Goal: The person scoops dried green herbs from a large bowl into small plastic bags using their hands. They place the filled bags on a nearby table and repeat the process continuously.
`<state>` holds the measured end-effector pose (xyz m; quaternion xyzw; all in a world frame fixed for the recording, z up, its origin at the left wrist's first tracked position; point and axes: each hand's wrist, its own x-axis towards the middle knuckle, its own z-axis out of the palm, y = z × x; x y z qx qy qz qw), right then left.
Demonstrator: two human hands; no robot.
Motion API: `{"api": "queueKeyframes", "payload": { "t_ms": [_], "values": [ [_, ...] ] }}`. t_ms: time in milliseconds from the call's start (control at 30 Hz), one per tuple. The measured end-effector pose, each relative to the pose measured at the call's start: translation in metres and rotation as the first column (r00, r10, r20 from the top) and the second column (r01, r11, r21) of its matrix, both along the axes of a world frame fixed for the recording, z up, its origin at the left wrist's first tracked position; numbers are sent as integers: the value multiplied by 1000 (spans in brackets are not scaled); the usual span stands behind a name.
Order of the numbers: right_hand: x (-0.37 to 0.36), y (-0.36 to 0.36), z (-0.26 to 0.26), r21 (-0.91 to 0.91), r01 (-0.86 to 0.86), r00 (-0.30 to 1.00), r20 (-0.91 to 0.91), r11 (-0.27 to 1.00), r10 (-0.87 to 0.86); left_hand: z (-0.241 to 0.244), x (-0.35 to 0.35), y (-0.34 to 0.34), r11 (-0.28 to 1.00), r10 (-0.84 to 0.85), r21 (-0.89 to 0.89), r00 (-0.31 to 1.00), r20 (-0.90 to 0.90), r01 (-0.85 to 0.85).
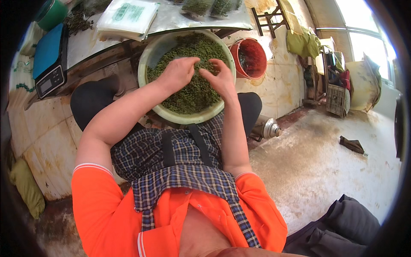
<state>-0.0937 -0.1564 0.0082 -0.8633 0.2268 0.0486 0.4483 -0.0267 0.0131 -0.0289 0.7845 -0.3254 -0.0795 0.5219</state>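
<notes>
A large pale plastic tub (189, 119) stands before me between my knees, filled with small green peppercorn-like berries on stems (189, 96). My left hand (180, 73) is over the tub's middle, its thumb and fingers pinched together on what looks like a small green sprig, too blurred to be sure. My right hand (218, 75) is just to the right of it, thumb and forefinger curved and slightly apart, close to the same bit of green. Whether the right hand holds anything cannot be seen.
A metal-topped table (167, 19) behind the tub bears a stack of printed plastic bags (126, 16), filled clear bags (197, 7) and a blue-topped digital scale (48, 51). A red bucket (249, 57) stands right of the tub. A metal vacuum flask (269, 128) is by my right knee.
</notes>
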Motion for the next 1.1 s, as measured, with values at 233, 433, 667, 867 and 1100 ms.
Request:
{"api": "queueKeyframes", "payload": {
  "t_ms": [233, 433, 667, 867, 1100],
  "values": [
    [1, 6, -23, 178, 227, 972, 13, 957, -233, 28, 4, 6, 976, -216, -8, 973, 82, 217],
    [-7, 6, 13, 506, 120, 992, -24, 854, -125, -12, 6, 11, 983, -97, 171, 984, 146, 71],
    [-20, -1, 54, 185, -36, 980, 197, 982, -1, -32, 17, 5, 996, -82, -20, 996, 37, 83],
    [-18, 18, 63, 79, -145, 951, 286, 986, 117, -24, 13, 4, 983, -165, -100, 983, -83, 157],
    [-18, 22, 79, -111, -137, 937, 308, 984, 166, -23, 12, 3, 981, -187, -67, 976, -116, 180]
  ]
}}
